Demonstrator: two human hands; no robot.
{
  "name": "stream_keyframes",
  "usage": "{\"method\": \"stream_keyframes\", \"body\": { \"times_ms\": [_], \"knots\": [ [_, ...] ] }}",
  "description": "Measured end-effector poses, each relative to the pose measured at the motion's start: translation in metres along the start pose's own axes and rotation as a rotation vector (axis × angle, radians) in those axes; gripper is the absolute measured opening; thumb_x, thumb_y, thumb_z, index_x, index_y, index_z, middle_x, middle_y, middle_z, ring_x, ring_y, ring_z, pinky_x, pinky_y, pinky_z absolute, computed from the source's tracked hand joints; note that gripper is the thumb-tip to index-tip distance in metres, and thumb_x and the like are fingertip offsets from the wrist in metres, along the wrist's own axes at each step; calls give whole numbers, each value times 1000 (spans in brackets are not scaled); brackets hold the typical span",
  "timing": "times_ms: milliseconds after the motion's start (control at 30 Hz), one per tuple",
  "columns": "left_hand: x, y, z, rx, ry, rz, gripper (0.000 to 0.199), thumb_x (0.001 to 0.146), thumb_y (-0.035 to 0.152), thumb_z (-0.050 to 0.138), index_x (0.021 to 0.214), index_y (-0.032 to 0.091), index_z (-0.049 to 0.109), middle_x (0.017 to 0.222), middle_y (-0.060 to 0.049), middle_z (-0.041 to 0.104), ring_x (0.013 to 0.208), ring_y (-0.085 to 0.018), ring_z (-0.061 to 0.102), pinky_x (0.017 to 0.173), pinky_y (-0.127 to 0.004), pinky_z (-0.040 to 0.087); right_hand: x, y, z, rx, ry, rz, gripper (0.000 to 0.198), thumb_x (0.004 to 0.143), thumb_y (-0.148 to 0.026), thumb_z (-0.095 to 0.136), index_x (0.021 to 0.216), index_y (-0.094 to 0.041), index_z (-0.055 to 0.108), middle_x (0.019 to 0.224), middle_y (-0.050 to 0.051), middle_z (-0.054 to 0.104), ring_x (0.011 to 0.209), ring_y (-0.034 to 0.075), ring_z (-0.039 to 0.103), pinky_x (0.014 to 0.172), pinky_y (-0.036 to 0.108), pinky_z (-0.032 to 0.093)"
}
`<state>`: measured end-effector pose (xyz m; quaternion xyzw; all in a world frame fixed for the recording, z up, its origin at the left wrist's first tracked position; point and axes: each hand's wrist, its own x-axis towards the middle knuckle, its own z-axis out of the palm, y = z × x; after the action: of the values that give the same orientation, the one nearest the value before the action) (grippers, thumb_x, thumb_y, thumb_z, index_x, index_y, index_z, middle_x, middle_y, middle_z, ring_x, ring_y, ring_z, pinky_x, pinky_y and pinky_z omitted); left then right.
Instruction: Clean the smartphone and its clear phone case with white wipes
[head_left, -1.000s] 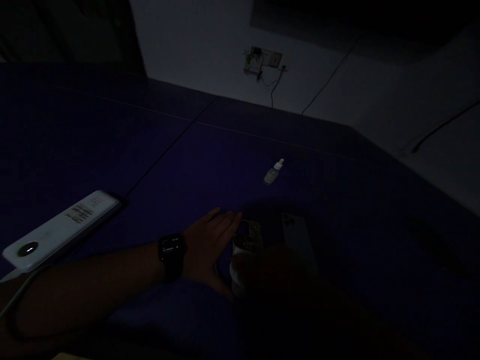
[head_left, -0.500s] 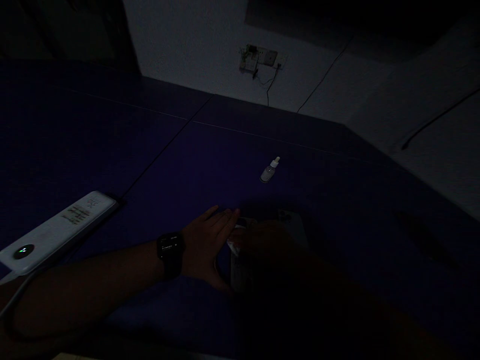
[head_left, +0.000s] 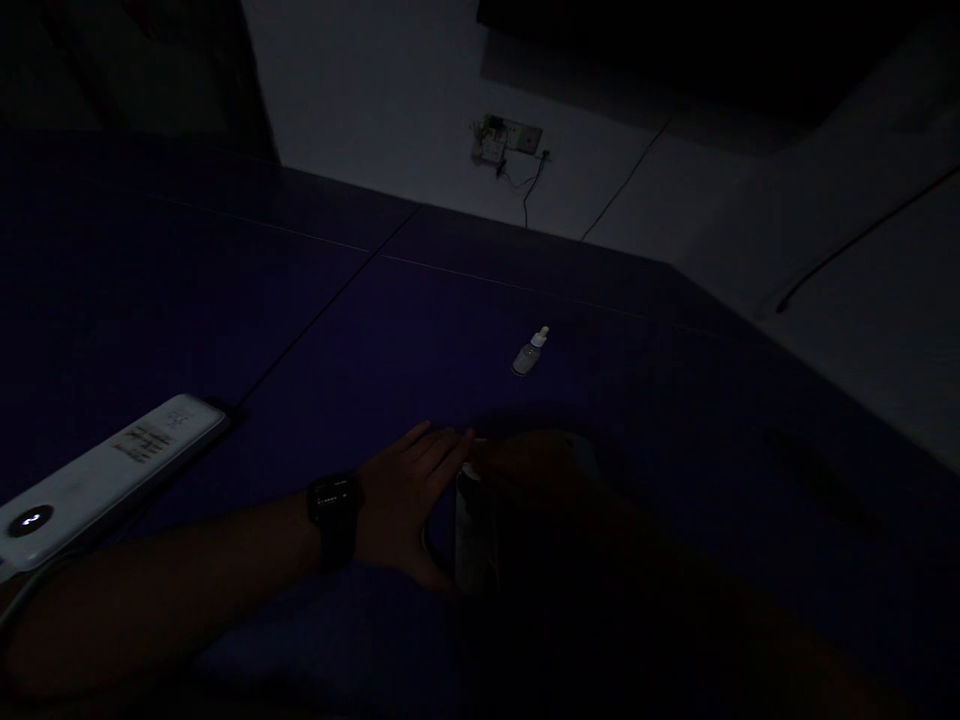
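Observation:
The scene is very dark. My left hand (head_left: 401, 500), with a black watch (head_left: 334, 500) on its wrist, lies on the blue surface, fingers stretched and thumb apart. Its fingertips and thumb reach the left edge of a flat glossy phone (head_left: 476, 545). Across the upper part of this phone lies my right hand (head_left: 529, 465), in deep shadow, its fingers pressed down on a small white tissue (head_left: 469, 470). Past the right hand shows the corner of a pale flat object (head_left: 583, 450); most of it is hidden. Beyond the hands, a dropper bottle (head_left: 527, 357) lies on its side.
A white power bank (head_left: 112, 475) with a lit display and a cable lies at the left. Wall sockets (head_left: 506, 140) with cords are at the back. A dark long shape (head_left: 821, 480) lies at the right on the blue tabletop (head_left: 315, 260).
The view has shifted slightly, so the bottle and sockets sit lower and further left. My right hand has moved a little over the phone; less of the tissue and the pale object shows.

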<state>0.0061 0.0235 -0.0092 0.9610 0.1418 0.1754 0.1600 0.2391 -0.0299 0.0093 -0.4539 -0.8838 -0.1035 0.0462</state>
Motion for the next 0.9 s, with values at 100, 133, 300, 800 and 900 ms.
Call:
{"method": "stream_keyframes", "body": {
  "times_ms": [100,133,300,800,900],
  "knots": [
    [0,0,0,5,1,0,144,56,92,63,158,8,7,153,-29,40,140,-44,42,119,-63,23,-10,-3,-2,-37,-28,5,25,98,-32,52,111,-23,71,79,4,75,59,16,65,50,26,33],
    [0,0,-1,9,-7,0,144,56,92,63,158,9,7,152,-29,40,140,-45,42,119,-63,23,-15,-5,-2,-32,-47,-14,25,98,-33,51,111,-24,71,77,3,75,58,15,64,49,26,32],
    [-1,-2,-2,29,-40,6,142,55,92,64,159,13,9,153,-27,40,140,-45,41,119,-65,24,-46,-7,-9,73,-58,123,25,99,-35,51,112,-30,72,73,0,76,54,13,64,48,23,38],
    [10,50,-16,101,-160,-116,132,54,83,75,156,17,22,150,-24,43,133,-49,44,107,-68,39,-75,18,-16,473,428,413,27,97,-24,52,112,-23,75,112,5,77,99,21,75,87,33,62],
    [17,59,-16,105,-199,-207,134,51,68,85,157,18,19,144,-22,50,125,-48,50,103,-67,41,-68,14,-14,535,519,371,23,95,-22,55,107,-23,76,108,4,79,96,20,76,86,31,62]
  ]
}}
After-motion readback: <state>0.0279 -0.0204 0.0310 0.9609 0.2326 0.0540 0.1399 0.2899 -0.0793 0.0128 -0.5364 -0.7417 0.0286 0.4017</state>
